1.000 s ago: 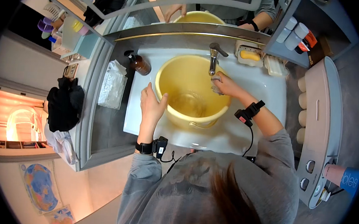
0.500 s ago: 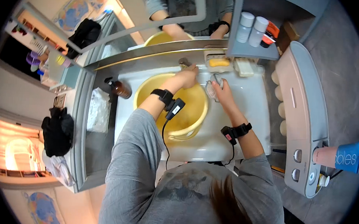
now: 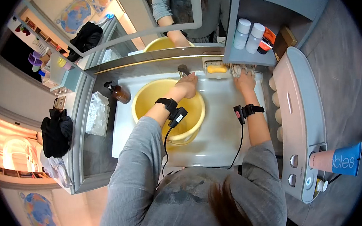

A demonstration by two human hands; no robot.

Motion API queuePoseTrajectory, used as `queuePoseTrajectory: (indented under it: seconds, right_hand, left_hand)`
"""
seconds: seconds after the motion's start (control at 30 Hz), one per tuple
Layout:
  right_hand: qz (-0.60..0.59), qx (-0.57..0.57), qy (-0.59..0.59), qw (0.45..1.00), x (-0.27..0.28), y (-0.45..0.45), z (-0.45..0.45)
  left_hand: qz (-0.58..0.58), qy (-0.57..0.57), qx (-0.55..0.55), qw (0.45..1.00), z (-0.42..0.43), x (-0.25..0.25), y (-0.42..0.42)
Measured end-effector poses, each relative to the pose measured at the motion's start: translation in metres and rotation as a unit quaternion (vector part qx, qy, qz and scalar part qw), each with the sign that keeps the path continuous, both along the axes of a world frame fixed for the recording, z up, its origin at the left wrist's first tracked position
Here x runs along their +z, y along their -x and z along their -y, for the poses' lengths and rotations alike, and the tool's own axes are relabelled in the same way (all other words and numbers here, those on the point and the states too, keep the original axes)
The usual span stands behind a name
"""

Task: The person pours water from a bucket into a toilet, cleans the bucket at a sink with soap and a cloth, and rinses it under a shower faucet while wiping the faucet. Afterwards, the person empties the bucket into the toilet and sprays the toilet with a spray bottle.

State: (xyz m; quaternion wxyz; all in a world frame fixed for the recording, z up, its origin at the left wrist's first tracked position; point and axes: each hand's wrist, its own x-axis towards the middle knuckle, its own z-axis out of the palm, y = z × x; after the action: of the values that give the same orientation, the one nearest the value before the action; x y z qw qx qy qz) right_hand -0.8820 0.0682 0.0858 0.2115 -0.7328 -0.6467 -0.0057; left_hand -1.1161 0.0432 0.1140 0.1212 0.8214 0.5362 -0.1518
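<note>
My left hand (image 3: 186, 87) reaches over the yellow bucket (image 3: 144, 97) to the metal faucet (image 3: 183, 69), its fingers together at the handle. Part of the faucet is hidden behind that hand. At the sink's back right, my right hand (image 3: 245, 81) has its fingers over a crumpled grey mesh item (image 3: 236, 70), at the holder beside the yellow soap (image 3: 217, 69). The bucket stands in the white sink (image 3: 219, 128), its inside partly covered by my left forearm.
A brown pump bottle (image 3: 119, 93) stands at the sink's left, near a clear plastic package (image 3: 97, 114). White-capped bottles (image 3: 241, 34) stand on the upper right shelf. A long pink and grey appliance (image 3: 298, 120) flanks the right side, with a pink-blue tube (image 3: 335, 159) by it.
My left hand has gone from beside the bucket to the faucet. My right hand has moved with the grey mesh item from the bucket to the holder at the back right. The view has shifted.
</note>
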Motion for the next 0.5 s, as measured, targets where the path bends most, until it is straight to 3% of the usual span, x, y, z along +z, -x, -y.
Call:
queuePoseTrajectory:
  seconds: [0.13,0.2,0.3,0.37,0.47,0.5]
  right_hand:
    - [0.024,-0.016,0.134,0.991,-0.004,0.001,-0.013]
    - [0.024,-0.01,0.106,0.994,-0.004,-0.001,-0.01]
    - [0.019,0.001,0.06,0.998,-0.005,-0.006,0.002]
    - [0.014,0.006,0.037,0.999,-0.011,-0.013,0.009]
    - [-0.082,0.0,0.024,0.996,-0.01,-0.018,0.026]
    - [-0.33,0.03,0.101,0.938,0.009,-0.013,0.041]
  left_hand:
    - [0.122,0.017,0.0,0.992,-0.009,-0.006,0.017]
    - [0.219,0.023,0.051,0.974,0.0,-0.006,0.02]
    - [0.289,-0.027,0.048,0.956,0.028,0.011,0.026]
    - [0.302,-0.003,0.077,0.95,0.054,0.03,0.025]
    - [0.344,-0.052,0.074,0.935,0.092,0.043,0.025]
    - [0.374,-0.045,0.085,0.922,0.104,0.047,0.024]
